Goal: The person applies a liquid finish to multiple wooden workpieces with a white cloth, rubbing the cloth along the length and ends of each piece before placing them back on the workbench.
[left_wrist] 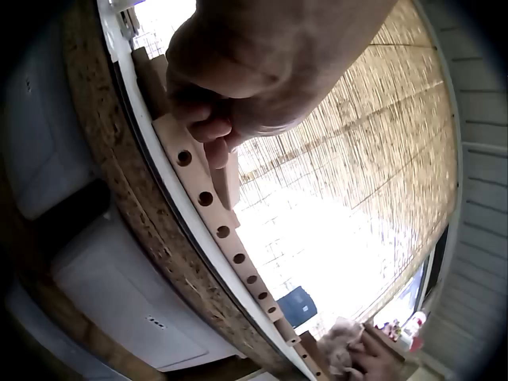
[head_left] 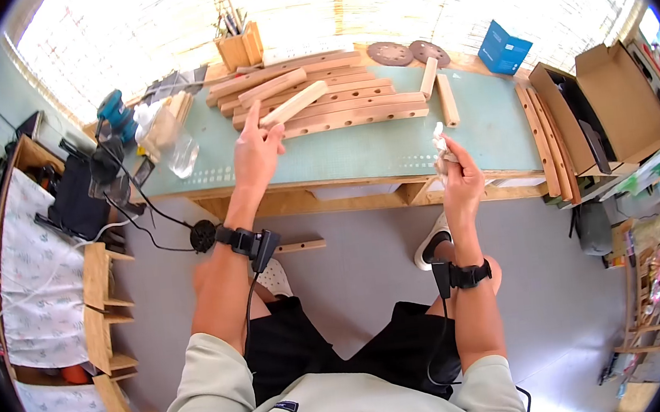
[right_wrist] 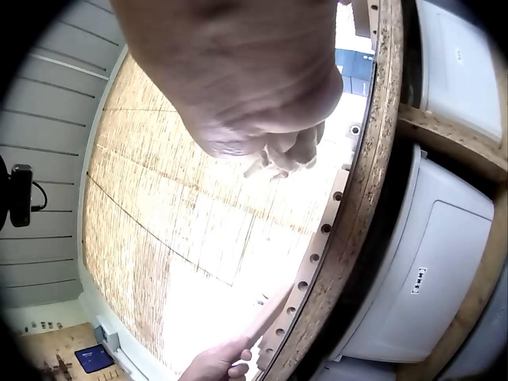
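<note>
My left hand (head_left: 256,156) grips the near end of a short square wooden block (head_left: 300,101) between index finger and thumb. The block slants over a row of longer wooden bars with drilled holes (head_left: 361,115). In the right wrist view the left hand (right_wrist: 216,363) shows at the bottom, thumb against the block (right_wrist: 270,313). At the right, my right hand (head_left: 462,173) pinches a crumpled white cloth (head_left: 441,141) near the bench's front edge. The left wrist view shows that cloth (left_wrist: 341,341) bunched in the fingers.
Two short wooden blocks (head_left: 447,101) lie right of the pile on the green mat (head_left: 489,127). Sanding discs (head_left: 390,54), a blue box (head_left: 503,48) and a pen holder (head_left: 240,48) stand behind. A sander (head_left: 116,115) is left; an open cardboard box (head_left: 614,107) is right.
</note>
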Available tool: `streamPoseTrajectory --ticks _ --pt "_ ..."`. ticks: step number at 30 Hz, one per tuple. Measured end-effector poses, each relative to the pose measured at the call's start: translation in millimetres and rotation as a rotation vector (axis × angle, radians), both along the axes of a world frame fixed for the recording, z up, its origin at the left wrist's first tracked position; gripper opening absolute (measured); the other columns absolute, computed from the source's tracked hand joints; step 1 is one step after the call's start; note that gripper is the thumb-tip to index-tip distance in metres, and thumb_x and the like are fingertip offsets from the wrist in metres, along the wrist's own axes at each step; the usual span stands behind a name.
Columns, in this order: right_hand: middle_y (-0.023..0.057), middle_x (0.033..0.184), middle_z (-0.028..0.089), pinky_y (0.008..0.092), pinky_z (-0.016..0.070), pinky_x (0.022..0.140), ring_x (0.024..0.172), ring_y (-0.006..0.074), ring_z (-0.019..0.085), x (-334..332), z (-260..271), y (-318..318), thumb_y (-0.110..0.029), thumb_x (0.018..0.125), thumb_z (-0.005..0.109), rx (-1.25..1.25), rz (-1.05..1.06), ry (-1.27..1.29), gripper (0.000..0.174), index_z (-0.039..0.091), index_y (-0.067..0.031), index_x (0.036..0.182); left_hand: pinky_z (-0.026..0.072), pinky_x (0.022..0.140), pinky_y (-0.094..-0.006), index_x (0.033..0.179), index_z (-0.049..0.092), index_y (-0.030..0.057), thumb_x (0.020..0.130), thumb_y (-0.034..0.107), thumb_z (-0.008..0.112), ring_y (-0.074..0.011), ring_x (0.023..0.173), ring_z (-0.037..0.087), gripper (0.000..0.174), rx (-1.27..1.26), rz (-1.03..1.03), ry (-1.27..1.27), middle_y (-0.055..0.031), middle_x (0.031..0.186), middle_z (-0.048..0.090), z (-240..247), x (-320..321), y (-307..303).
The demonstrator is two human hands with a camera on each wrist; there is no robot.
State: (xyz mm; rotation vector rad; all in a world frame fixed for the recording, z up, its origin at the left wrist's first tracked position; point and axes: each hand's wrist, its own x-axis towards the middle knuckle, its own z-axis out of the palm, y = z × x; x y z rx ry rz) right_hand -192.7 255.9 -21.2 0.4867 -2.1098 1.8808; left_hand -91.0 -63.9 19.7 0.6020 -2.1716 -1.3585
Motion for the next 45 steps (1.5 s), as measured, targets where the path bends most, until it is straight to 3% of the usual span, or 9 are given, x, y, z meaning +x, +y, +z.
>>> streamPoseTrajectory --ticks 3,5,9,15,21,27,32,38,45 --pt "0.0054 0.117 0.073 0.0275 0.0515 0.093 0.099 0.0120 0.064 1 9 6 0.008 0.098 0.046 -0.034 -0.010 -0.004 0.041 0.071 -0.0048 0.128 0.0509 0.063 -0.0369 0.151 0.050 0.0088 0.098 0.023 0.066 -0.0164 0.067 0.065 0.058 -0.303 0.093 -0.184 -0.0078 0.076 0.071 27 -18 22" --pt "0.0055 0.117 0.073 0.0276 0.0519 0.093 0.100 0.0121 0.064 5 21 8 0.008 0.098 0.046 -0.084 -0.011 -0.043 0.041 0.071 -0.0046 0.128 0.0510 0.065 -0.0339 0.144 0.059 0.0126 0.099 0.026 0.067 -0.0163 0.065 0.063 0.048 -0.503 -0.106 -0.162 -0.0068 0.071 0.067 40 -45 55" --pt "0.0046 0.113 0.073 0.0273 0.0530 0.090 0.096 0.0111 0.063 -2 22 18 0.006 0.098 0.047 -0.149 -0.032 -0.104 0.040 0.071 -0.0046 0.128 0.0504 0.099 -0.0440 0.133 0.068 0.0181 0.100 0.028 0.059 -0.0302 0.108 0.067 0.036 -0.757 -0.649 0.016 -0.0182 0.107 0.071 31 -139 111" --pt "-0.0002 0.096 0.067 0.0255 0.0525 0.082 0.084 0.0072 0.056 -17 6 33 0.005 0.099 0.051 -0.260 -0.114 -0.150 0.036 0.072 -0.0036 0.128 0.0486 0.101 -0.0467 0.123 0.072 0.0196 0.100 0.033 0.060 -0.0299 0.120 0.062 0.029 -0.969 -0.524 -0.404 -0.0094 0.128 0.067 9 -225 162" --pt "-0.0009 0.093 0.065 0.0244 0.0520 0.079 0.082 0.0065 0.055 -18 8 25 -0.001 0.103 0.055 -0.438 -0.109 -0.228 0.029 0.072 0.0005 0.126 0.0523 0.088 -0.0448 0.108 0.078 0.0133 0.097 0.026 0.063 -0.0329 0.104 0.068 0.023 -0.548 -0.374 0.031 -0.0150 0.108 0.073 24 -218 160" --pt "-0.0005 0.093 0.065 0.0237 0.0521 0.080 0.082 0.0062 0.055 -4 14 19 0.001 0.103 0.053 -0.458 -0.013 -0.211 0.030 0.071 0.0002 0.128 0.0516 0.081 -0.0394 0.117 0.072 0.0044 0.096 0.004 0.064 -0.0307 0.089 0.065 0.022 -0.538 -0.441 0.153 -0.0149 0.099 0.068 35 -53 119" --pt "0.0083 0.126 0.073 0.0302 0.0528 0.098 0.119 0.0215 0.068 27 13 -1 0.012 0.092 0.053 0.052 0.071 0.093 0.040 0.071 -0.0020 0.125 0.0522 0.083 -0.0358 0.127 0.066 0.0035 0.093 -0.001 0.067 -0.0266 0.089 0.065 0.035 -0.369 -0.306 0.102 -0.0132 0.105 0.064 -17 37 103" --pt "0.0112 0.127 0.071 0.0420 0.0533 0.105 0.126 0.0289 0.065 70 6 -59 0.012 0.083 0.056 0.473 0.252 0.657 0.045 0.073 -0.0034 0.122 0.0536 0.084 -0.0341 0.120 0.064 -0.0009 0.086 0.002 0.075 -0.0237 0.088 0.064 0.036 0.019 -0.211 0.182 -0.0121 0.106 0.063 -61 41 104" --pt "0.0112 0.127 0.072 0.0415 0.0526 0.106 0.125 0.0286 0.065 50 -14 -61 0.007 0.086 0.059 0.616 0.190 0.688 0.038 0.075 -0.0042 0.119 0.0538 0.078 -0.0319 0.107 0.068 -0.0013 0.084 0.000 0.079 -0.0192 0.083 0.062 0.026 0.121 -0.199 0.207 -0.0092 0.099 0.062 -62 42 108"
